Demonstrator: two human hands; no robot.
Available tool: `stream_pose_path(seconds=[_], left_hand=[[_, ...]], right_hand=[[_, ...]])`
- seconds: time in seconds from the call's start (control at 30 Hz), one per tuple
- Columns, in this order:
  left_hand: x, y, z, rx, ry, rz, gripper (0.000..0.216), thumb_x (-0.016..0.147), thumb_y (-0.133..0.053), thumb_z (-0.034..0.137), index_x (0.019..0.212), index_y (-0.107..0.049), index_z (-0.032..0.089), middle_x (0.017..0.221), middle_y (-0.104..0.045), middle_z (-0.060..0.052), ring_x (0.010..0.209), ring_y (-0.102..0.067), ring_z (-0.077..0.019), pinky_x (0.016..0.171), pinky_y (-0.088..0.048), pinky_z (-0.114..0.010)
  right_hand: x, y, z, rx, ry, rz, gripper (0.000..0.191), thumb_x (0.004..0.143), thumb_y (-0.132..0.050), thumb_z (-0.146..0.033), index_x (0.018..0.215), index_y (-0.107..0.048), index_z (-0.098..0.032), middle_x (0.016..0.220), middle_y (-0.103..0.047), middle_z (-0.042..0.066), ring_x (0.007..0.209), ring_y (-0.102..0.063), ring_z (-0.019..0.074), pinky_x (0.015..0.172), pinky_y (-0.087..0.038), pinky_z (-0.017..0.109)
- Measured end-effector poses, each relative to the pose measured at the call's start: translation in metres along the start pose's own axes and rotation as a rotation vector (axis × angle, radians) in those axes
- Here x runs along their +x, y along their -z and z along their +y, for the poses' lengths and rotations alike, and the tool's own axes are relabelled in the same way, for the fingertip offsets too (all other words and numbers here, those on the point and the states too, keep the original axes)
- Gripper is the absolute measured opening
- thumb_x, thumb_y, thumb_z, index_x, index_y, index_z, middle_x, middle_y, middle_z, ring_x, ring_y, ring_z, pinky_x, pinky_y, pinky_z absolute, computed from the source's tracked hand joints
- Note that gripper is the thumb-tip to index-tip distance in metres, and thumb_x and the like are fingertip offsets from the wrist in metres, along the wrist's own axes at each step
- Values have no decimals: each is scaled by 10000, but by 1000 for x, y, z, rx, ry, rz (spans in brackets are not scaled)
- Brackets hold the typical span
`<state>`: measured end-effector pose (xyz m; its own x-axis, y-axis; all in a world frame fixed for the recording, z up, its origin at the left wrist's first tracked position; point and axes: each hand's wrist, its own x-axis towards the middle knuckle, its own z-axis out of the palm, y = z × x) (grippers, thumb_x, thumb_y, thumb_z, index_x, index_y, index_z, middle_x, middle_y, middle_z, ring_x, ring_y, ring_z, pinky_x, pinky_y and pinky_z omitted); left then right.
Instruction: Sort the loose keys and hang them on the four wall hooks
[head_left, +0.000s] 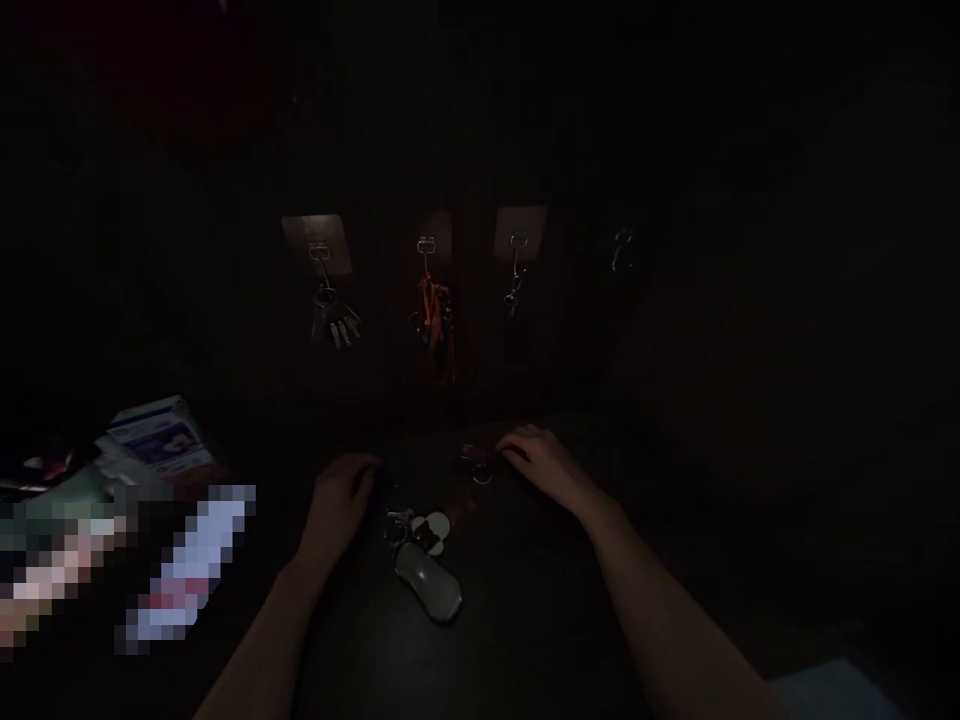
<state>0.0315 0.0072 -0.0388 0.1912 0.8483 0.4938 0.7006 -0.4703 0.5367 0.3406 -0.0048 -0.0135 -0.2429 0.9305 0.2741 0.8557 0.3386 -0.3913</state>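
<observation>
The scene is very dim. My left hand [341, 505] rests in a loose curl on the dark tabletop [525, 600], close to a key bunch with a round white charm [421, 532]. Just below that bunch lies a pale car-shaped key fob [427, 582]. My right hand [544, 465] sits farther back, its fingertips beside a small metal key ring with a dark tag [476, 465]. The darkness hides whether either hand grips anything.
Adhesive wall hooks hold a key bunch [334, 315], a red-and-yellow tasselled keychain [436, 325] and a small ring [514, 290]; another hook [621, 250] holds nothing visible. A printed box [161, 440] and pixelated items [180, 570] lie left. A pale sheet [832, 690] shows bottom right.
</observation>
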Motion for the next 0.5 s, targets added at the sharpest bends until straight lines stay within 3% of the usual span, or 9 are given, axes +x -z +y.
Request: stream_pose_path(seconds=[0.23,0.5], left_hand=[[-3,-6,20,24,-122,-125,214,844,-414,204,910,-617,214,940,-671,-58,906,-601,-215,840,-448,-389],[-6,-6,27,8,-134,-168,211,850,-421,190,925,-615,229,950,-677,-39,911,-598,-208,905,-404,-427]], right_hand=[[0,-13,-8,2,60,-150,257,822,-565,-253,1073,-611,-281,1059,-625,34,1016,-530,215,879,-364,395],[0,-10,-13,78,48,-106,137,842,-511,-244,898,-635,-256,959,-651,20,927,-569,198,851,-369,369]])
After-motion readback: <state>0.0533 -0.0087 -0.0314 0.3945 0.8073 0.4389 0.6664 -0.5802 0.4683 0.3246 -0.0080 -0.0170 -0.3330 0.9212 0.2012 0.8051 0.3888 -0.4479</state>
